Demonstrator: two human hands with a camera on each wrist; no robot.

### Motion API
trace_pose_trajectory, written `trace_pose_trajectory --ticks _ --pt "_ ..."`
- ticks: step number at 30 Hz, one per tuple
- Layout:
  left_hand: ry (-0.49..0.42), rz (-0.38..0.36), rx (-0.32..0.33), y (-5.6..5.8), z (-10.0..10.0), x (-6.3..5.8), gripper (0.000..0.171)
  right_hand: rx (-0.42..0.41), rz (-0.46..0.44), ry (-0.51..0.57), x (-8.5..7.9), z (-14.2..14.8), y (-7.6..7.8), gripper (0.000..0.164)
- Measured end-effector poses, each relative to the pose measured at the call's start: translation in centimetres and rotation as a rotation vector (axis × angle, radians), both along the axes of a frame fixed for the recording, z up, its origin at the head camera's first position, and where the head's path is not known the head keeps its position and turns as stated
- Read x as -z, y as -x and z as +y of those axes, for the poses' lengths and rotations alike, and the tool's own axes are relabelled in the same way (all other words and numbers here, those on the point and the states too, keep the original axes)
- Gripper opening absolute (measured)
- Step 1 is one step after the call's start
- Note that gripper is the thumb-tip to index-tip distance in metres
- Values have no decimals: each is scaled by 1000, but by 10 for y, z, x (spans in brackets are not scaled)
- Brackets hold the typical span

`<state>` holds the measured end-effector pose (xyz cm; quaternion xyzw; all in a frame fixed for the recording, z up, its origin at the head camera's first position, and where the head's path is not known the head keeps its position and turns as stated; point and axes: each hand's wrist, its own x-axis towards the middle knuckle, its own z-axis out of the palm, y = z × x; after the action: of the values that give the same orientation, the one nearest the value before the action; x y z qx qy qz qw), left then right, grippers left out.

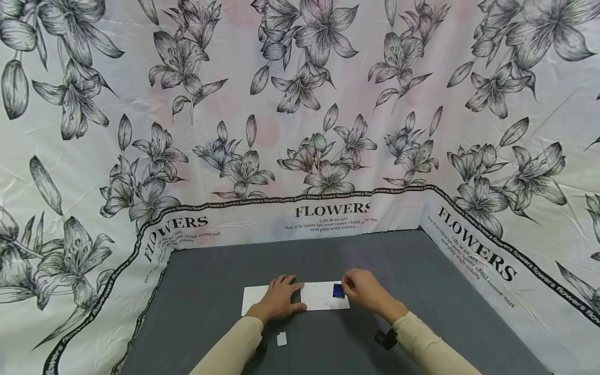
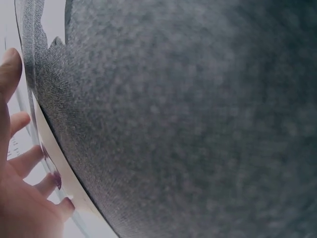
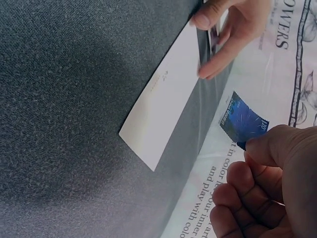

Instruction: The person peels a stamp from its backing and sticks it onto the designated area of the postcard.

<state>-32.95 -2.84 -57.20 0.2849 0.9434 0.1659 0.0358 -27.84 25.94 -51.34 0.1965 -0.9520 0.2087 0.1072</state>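
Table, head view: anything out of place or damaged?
Just the small white scrap lying loose on the grey table, nearer the wearer than the white card. Its outline is uneven, with a notch at the upper left, so it may be torn; I can't tell from what. No spill shows.

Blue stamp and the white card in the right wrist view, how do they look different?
The stamp is mostly blue, while the white card is nearly plain, with small faint markings. The stamp is much smaller than the white card. The stamp is pinched in the right hand; the white card lies flat on the grey table. Both are thin and carry some print.
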Motion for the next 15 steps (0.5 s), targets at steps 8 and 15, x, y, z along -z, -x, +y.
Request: trace_pose_trajectory --ticks 8,15 --pt "-41 8 17 2 -2 2 72 2 -8 7 0 0 -1 13" --pt "-55 39 30 7 -2 2 67 -2 6 1 -2 1 -1 12"
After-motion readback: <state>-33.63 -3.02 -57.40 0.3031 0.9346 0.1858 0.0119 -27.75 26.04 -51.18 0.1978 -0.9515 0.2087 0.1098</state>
